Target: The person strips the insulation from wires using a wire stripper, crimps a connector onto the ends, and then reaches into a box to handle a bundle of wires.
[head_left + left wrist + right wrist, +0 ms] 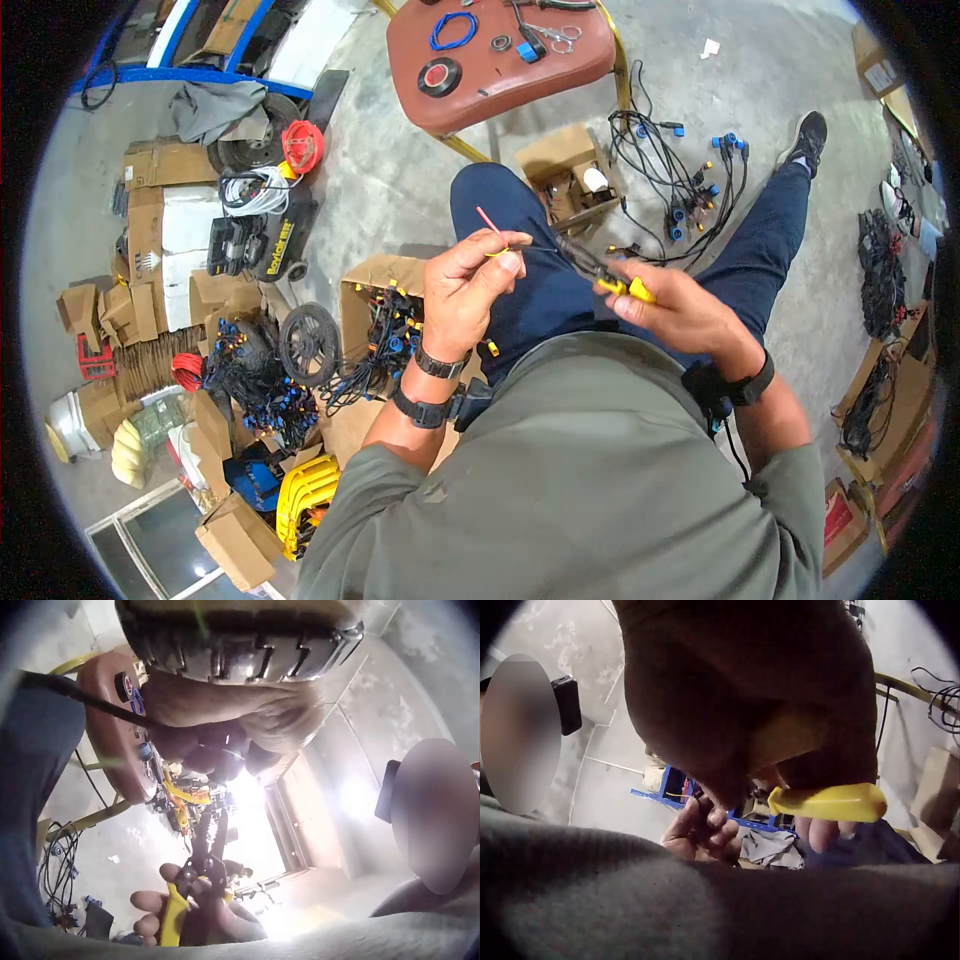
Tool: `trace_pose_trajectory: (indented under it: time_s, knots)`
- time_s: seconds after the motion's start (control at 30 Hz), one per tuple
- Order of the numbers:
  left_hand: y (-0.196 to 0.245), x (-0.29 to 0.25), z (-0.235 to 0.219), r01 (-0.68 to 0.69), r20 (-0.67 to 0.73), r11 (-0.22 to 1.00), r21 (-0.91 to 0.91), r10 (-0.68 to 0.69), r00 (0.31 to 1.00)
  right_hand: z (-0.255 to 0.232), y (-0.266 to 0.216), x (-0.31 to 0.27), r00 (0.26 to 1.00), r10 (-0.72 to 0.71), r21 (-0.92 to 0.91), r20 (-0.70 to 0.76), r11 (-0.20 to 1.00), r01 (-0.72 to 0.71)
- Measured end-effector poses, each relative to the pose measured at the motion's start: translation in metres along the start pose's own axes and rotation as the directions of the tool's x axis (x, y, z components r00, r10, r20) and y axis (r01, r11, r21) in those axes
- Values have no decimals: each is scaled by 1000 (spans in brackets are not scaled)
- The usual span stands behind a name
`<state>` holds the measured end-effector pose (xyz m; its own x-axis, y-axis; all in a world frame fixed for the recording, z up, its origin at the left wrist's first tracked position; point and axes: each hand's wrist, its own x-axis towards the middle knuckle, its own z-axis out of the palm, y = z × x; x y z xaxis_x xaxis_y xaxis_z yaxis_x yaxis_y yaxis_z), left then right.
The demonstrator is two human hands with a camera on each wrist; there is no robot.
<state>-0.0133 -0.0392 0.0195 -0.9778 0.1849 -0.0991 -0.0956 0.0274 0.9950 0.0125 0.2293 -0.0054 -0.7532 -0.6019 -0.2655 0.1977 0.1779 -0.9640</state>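
My left hand (465, 295) pinches a thin cable between thumb and fingertips. A red wire (487, 218) sticks up past the fingers, a yellow wire (497, 253) bends beside the thumb, and a black wire (538, 248) reaches toward the tool. In my right hand (690, 308) is a pair of wire strippers (206, 866) with dark metal jaws and yellow handles. Those jaws point at the left hand, near the black wire's end. From the right wrist, one yellow handle (832, 802) shows beside the fingers, while the palm hides the rest of the tool.
A brown padded stool (500, 85) ahead carries blue wire, black tape and scissors. Below it sits a small cardboard box (572, 200) of parts. Black cables (665, 170) with blue connectors lie on the floor between the legs. Another cable-filled box (385, 270) stands at the left.
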Motion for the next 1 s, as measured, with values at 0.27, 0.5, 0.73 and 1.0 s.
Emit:
trace_pose_trajectory:
  time_s: [0.27,0.5,0.73,1.0]
  knots:
    - [13,-9,9,-7,-7,996,83,7,1000,5,-12,2,994,-66,39,84,997,63]
    - [2,-14,5,41,37,997,-66,-39,999,6,-8,-6,997,6,145,79,989,-18]
    - [1,-11,12,26,105,999,-25,-23,994,8,-19,-4,998,-3,146,66,989,-7]
    - [1,-11,14,52,116,998,-39,-47,992,14,-17,2,998,-34,127,50,992,28]
